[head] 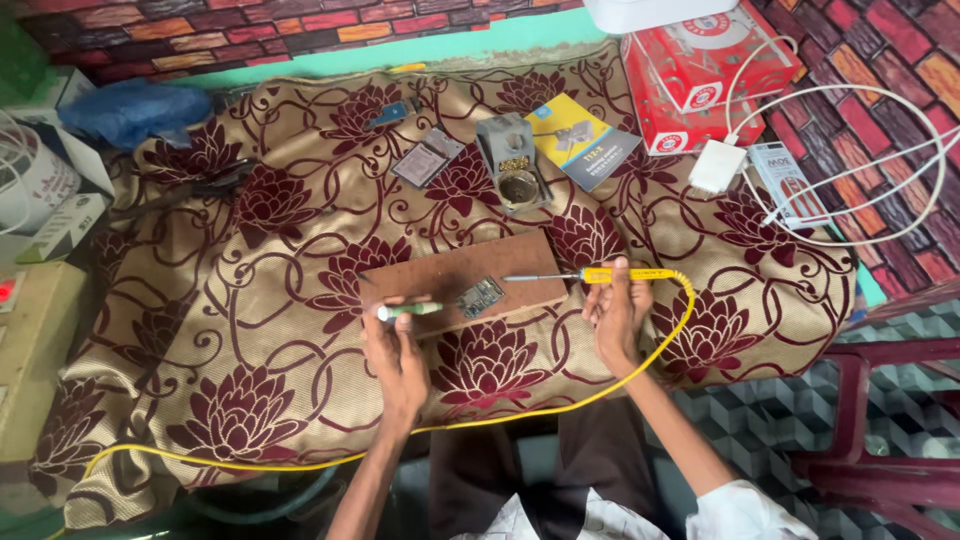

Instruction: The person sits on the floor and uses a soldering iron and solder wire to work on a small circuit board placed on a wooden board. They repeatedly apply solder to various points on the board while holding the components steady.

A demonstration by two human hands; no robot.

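My left hand (395, 355) grips a green-handled tool (412, 310) whose tip points at a small circuit board (481, 296). That board lies on a brown wooden block (450, 270) set on the floral cloth. In my right hand (615, 312) is a yellow soldering iron (600, 275), held level with its metal tip aimed left above the block, just right of the circuit board. Its yellow cord (640, 365) loops down and runs left across the cloth.
A grey soldering stand (512, 160) with brass wool sits behind the block, beside a yellow-and-blue leaflet (583, 140) and another small board (428, 158). A red box (700, 75), white charger (717, 166) and cables lie at right. A red chair (880, 410) stands at lower right.
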